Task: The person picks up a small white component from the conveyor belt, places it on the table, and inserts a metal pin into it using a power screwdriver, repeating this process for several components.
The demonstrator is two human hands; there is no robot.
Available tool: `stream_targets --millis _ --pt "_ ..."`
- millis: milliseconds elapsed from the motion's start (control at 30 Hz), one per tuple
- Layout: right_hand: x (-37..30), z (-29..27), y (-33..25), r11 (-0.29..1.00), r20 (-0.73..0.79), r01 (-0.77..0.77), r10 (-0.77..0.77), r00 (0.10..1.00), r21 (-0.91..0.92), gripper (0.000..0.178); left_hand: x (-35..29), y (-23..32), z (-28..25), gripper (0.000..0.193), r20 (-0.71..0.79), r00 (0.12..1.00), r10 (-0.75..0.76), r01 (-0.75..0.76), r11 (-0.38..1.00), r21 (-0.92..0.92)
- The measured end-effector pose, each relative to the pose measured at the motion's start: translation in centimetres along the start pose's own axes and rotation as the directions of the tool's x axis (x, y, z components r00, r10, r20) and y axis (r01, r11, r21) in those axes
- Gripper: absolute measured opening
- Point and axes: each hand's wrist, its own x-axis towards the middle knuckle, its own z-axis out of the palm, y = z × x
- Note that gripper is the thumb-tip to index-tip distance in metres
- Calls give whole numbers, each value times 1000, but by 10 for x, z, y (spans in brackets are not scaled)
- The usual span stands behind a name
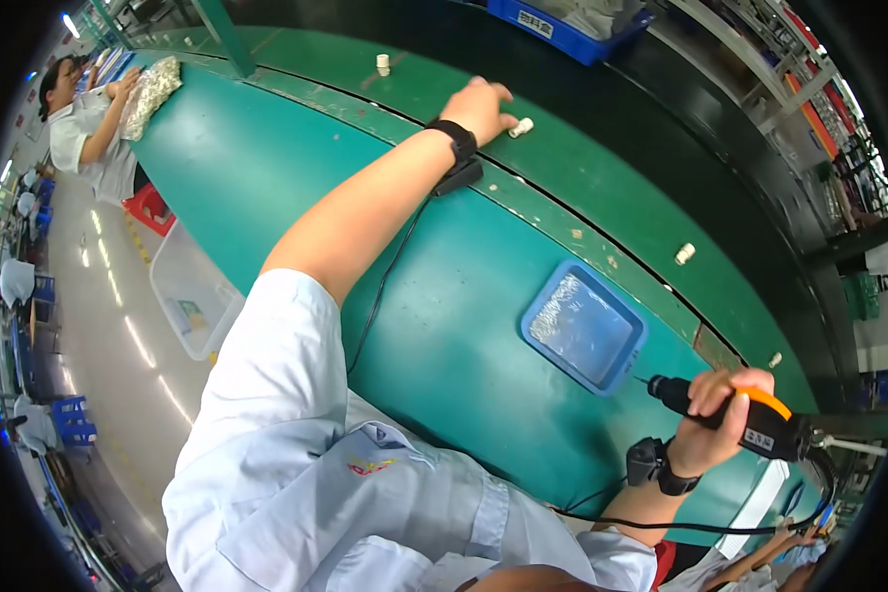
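My left hand (478, 111) is stretched far out over the green belt strip, thumb and index finger apart. Just beyond its fingertips lies a small cream-white plastic part (521, 127); I cannot tell whether the thumb touches it. My right hand (717, 419) is wrapped round a black and orange electric screwdriver (766, 426), whose thin bit points left toward a shallow blue tray (619, 379). Small silvery pieces, too fine to name surely, are heaped at the tray's left end. Similar cream-white parts stand on the strip: one (383, 65) farther left, another (685, 254) to the right.
A green worktop (434, 326) lies before me. A blue bin (562, 37) sits at the far side. A black cable (651, 528) trails from the screwdriver. At far left, a person (89, 128) handles a bag of pale parts; another person's arms (760, 553) show at lower right.
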Motion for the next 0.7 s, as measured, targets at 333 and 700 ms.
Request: stream_targets --millis 333,700 --pt "0 1 14 999 -30 3 -4 1000 -41 28 40 -185 -66 43 -609 792 -46 150 981 121" --pt "0 3 11 999 -42 9 -11 999 -43 28 48 -188 -66 21 58 963 -262 255 828 -499"
